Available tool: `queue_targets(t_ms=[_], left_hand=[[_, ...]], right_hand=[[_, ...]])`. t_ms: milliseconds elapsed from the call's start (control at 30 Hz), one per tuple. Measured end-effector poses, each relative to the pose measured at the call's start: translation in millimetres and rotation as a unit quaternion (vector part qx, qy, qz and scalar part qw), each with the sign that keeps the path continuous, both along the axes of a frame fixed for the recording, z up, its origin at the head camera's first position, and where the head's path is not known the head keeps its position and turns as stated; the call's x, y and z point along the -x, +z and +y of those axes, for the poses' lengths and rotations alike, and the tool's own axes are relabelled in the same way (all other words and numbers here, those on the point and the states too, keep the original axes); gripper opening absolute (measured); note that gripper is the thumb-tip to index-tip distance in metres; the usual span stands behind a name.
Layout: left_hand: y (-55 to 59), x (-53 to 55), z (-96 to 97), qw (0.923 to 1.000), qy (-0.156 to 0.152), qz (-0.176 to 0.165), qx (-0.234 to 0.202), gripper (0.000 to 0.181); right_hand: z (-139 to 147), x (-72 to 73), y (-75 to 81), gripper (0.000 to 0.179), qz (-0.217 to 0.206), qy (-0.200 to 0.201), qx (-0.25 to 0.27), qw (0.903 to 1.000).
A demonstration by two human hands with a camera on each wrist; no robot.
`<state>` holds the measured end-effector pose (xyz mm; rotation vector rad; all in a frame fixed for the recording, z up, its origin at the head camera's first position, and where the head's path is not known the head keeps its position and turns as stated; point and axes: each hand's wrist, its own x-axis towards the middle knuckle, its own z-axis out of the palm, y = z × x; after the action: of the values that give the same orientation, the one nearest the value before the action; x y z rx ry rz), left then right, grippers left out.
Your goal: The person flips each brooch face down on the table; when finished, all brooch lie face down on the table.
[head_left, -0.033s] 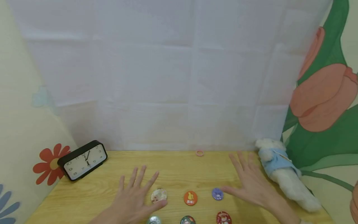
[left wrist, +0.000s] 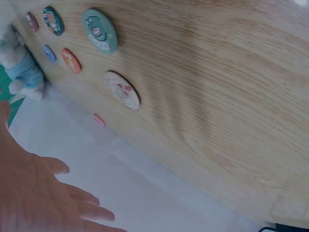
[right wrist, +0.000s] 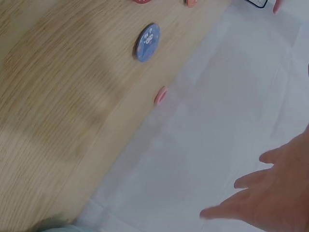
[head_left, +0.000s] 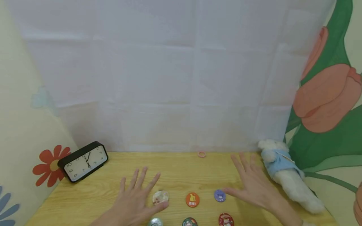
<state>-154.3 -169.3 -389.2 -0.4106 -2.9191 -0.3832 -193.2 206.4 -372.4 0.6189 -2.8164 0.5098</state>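
My left hand (head_left: 134, 201) hovers over the table with its fingers spread and nothing in them. Close by its thumb lies a white round badge (head_left: 160, 197), partly covered by the hand; a mint-green badge (left wrist: 99, 31) lies nearer to me. My right hand (head_left: 254, 188), also with fingers spread, holds nothing. Its thumb points at a purple-blue badge (head_left: 219, 195). Between the hands is an orange badge (head_left: 192, 200). Along the bottom edge of the head view are a dark green badge (head_left: 189, 222) and a red badge (head_left: 226, 219), both cut off.
A small pink ring (head_left: 201, 154) lies at the table's back edge, against a white cloth (head_left: 158, 94). At the back left stands a black-framed clock (head_left: 85, 161). A white plush toy in blue clothing (head_left: 280, 163) lies along the right side of the wooden table (head_left: 169, 169).
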Motion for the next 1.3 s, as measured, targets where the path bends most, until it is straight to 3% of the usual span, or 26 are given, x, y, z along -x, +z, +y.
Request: queue_targets(t_ms=[133,200,300,400,567,733,967,1133,1300], left_hand=[[0.8,3.2,1.1,0.9999,-0.007,-0.001,-0.007,0.085],[0.6,6.8,1.4,0.9994,-0.011,-0.018,-0.030,0.085],[-2.7,14.4,0.7,0.9952,-0.018,-0.060,-0.075,0.086],[-13.3,19.9,-1.3,0.9922,-0.031,-0.081,-0.090,0.082],[-35.6,27.6,-4.6,0.9943,-0.068,-0.049,-0.066,0.068],[-49.9,30.0,-8.7,0.9945,-0.078,-0.027,-0.064,0.063],[-60.8,32.7,-12.2,0.9935,-0.094,-0.037,-0.052,0.060],[-63.8,32.7,-10.8,0.9940,-0.087,-0.044,-0.049,0.060],[-66.0,34.7,-9.7,0.9934,-0.098,-0.040,-0.045,0.059]], right_hand=[[-6,5.2,0.6,0.101,-0.001,-0.003,0.038,0.9993],[-17,11.0,0.1,0.094,0.003,0.004,0.070,0.9975],[-42,21.0,-4.2,0.075,0.009,0.044,0.108,0.9932],[-74,30.2,-14.7,0.054,-0.008,0.104,0.113,0.9881],[-117,36.1,-39.5,0.044,-0.066,0.156,0.092,0.9813],[-144,33.6,-58.6,0.052,-0.069,0.174,0.044,0.9814],[-164,33.4,-79.3,0.055,-0.040,0.161,-0.008,0.9862],[-171,33.0,-86.8,0.056,-0.024,0.169,-0.036,0.9847],[-175,31.5,-90.0,0.058,-0.037,0.161,-0.043,0.9853]])
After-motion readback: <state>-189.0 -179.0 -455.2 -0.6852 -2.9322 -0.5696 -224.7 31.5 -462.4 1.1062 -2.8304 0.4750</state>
